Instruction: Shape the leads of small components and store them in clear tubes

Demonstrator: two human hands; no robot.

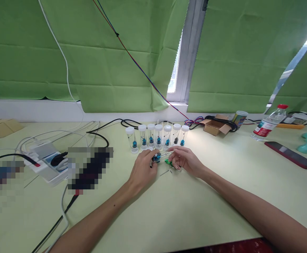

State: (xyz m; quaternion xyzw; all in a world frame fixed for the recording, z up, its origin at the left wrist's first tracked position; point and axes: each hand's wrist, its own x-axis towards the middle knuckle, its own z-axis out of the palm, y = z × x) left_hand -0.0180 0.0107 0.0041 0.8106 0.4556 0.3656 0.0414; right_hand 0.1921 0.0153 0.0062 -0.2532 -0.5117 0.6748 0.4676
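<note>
My left hand (143, 168) is closed around a small blue and black part (156, 157), most of it hidden by the fingers. From that part a thin pale rod (166, 154) runs to my right hand (184, 160), whose thumb and fingers pinch its other end. Under the right fingers sits a small bright green piece (168, 161), beside a thin metal bit; whether the hand touches them I cannot tell. An L-shaped metal key (166, 172) lies on the table between the hands. Just behind stand several clear tubes with white caps (158, 135), most holding a small blue part.
A white power strip (50, 165) with cables fills the left side, near a blurred-out dark object (90, 168). To the right are an open cardboard box (216, 125), a can (240, 118), a bottle with a red cap (268, 124) and a phone (292, 154).
</note>
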